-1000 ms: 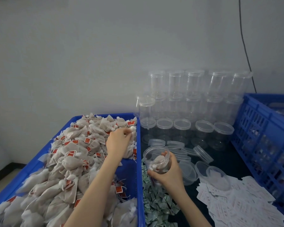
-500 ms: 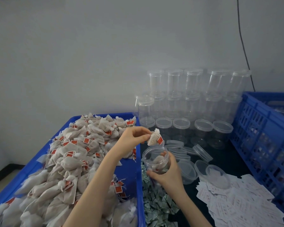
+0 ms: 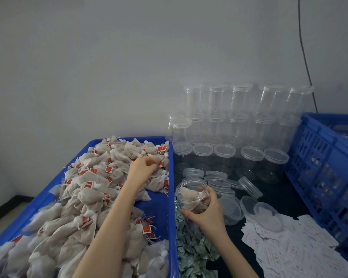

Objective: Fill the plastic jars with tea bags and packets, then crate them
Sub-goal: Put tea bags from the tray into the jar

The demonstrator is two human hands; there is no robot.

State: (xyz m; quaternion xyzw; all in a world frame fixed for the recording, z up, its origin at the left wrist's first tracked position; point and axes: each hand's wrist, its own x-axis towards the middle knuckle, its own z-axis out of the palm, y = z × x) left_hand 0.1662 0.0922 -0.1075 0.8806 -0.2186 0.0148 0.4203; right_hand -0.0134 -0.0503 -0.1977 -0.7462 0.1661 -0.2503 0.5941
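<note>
Clear plastic walls show what has changed: the jar (image 3: 192, 197) held in the right hand (image 3: 206, 212) now has several pale tea bags lying inside it, and the bag that the left hand (image 3: 144, 164) was pinching over the jar's mouth half a second ago is no longer in those fingers. That bag has evidently gone in, so the count has risen by one, though the jar looks well short of full. The left hand has swung back to about ten o'clock of the jar and sits on the heap of tea bags (image 3: 100, 177) in the blue tray (image 3: 165, 207), its fingers curled down and closing on a bag near the tray's far right corner; whether it has a firm pinch yet I cannot tell. The right hand is wrapped round the jar's lower wall, tilting the open mouth towards the tray, just above the green-and-white packets (image 3: 191, 249) on the counter. Compared with the earlier frame the jar has barely shifted; only the left hand has travelled. Loose lids (image 3: 231, 210) lie at three o'clock of the jar, the stacked empty jars (image 3: 237, 121) at twelve, and the blue crate (image 3: 327, 167) stands far right.
</note>
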